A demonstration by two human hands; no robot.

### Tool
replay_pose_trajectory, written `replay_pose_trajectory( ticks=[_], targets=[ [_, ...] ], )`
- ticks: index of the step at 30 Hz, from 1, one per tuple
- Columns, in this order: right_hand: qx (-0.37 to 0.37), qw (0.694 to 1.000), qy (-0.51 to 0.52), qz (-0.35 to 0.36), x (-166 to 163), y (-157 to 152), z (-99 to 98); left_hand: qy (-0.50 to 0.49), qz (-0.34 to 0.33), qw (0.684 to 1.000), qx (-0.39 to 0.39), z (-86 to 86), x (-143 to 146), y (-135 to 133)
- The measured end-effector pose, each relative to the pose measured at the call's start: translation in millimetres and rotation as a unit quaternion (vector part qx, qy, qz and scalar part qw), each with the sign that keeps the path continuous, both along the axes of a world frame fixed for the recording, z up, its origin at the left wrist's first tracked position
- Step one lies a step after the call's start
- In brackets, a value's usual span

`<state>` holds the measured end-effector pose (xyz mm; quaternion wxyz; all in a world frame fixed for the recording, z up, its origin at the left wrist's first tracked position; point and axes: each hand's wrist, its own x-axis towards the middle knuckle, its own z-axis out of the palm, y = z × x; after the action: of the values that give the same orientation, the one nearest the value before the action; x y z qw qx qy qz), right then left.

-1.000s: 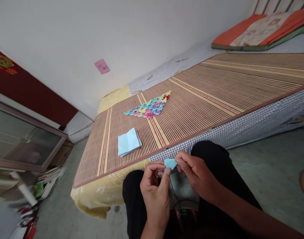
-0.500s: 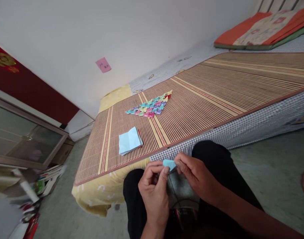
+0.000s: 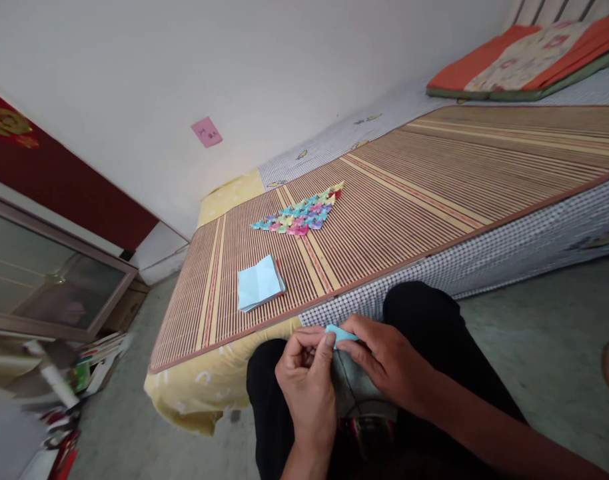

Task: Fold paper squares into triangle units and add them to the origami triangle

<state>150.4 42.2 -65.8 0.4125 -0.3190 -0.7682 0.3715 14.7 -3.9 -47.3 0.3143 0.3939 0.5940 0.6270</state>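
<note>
Between my two hands is a small folded piece of light blue paper (image 3: 342, 335), held over the gap between my knees. My left hand (image 3: 308, 377) pinches its left end between thumb and fingers. My right hand (image 3: 389, 357) grips the other end, its thumb and forefinger covering part of the paper. Just beyond, a stack of square paper (image 3: 259, 283) lies on the striped mat, with a creased light blue sheet on top. Farther back sits a group of small folded paper pieces (image 3: 304, 212) in many colours, laid out in slanting rows.
The striped mat (image 3: 384, 220) covers a bed with a yellow cloth (image 3: 204, 393) hanging at its left end. Folded orange bedding (image 3: 529, 60) lies at the far right. A pink note (image 3: 206, 132) is on the wall. A glass-fronted cabinet (image 3: 49, 273) stands at left.
My right hand has shifted left and its fingers now cover more of the blue paper. The left hand has hardly moved. The stack and the coloured pieces stay put.
</note>
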Motion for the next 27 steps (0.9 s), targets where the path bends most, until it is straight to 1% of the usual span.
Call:
replay_pose_trajectory(
  ticks=[3, 6, 10, 12, 15, 18, 23, 25, 27],
  targets=[
    [0.001, 1.0, 0.0, -0.013, -1.8, 0.1, -3.2, 0.012, 0.008, 1.0, 0.005, 0.2, 0.9, 2.2],
    [-0.042, 0.999, 0.013, -0.017, -2.2, 0.7, -3.0, -0.002, -0.005, 1.0, -0.009, 2.1, 1.7, 4.5],
    [-0.114, 0.991, 0.074, -0.011, 0.7, 3.4, 2.4, -0.082, -0.056, 0.995, -0.017, 6.7, 1.4, 4.3],
    [-0.133, 0.987, 0.093, -0.006, 1.9, 4.8, 4.9, -0.076, -0.089, 0.993, -0.035, 8.6, 1.0, 2.5],
    [-0.15, 0.983, 0.108, 0.021, 1.7, 5.5, 6.4, -0.034, -0.125, 0.989, -0.072, 9.6, 1.3, -1.0],
    [-0.149, 0.982, 0.112, 0.04, 1.0, 4.9, 6.5, -0.022, -0.131, 0.988, -0.075, 9.0, 3.2, -3.1],
    [-0.118, 0.989, 0.088, 0.027, 1.0, 4.4, 5.3, -0.029, -0.122, 0.99, -0.071, 9.4, 4.7, -2.2],
    [-0.107, 0.991, 0.082, 0.016, 0.8, 4.9, 3.7, -0.034, -0.131, 0.988, -0.077, 8.5, 2.9, -0.7],
    [-0.099, 0.992, 0.076, -0.001, 0.8, 5.9, 1.7, -0.056, -0.153, 0.983, -0.08, 6.3, 0.1, 1.1]
  ],
)
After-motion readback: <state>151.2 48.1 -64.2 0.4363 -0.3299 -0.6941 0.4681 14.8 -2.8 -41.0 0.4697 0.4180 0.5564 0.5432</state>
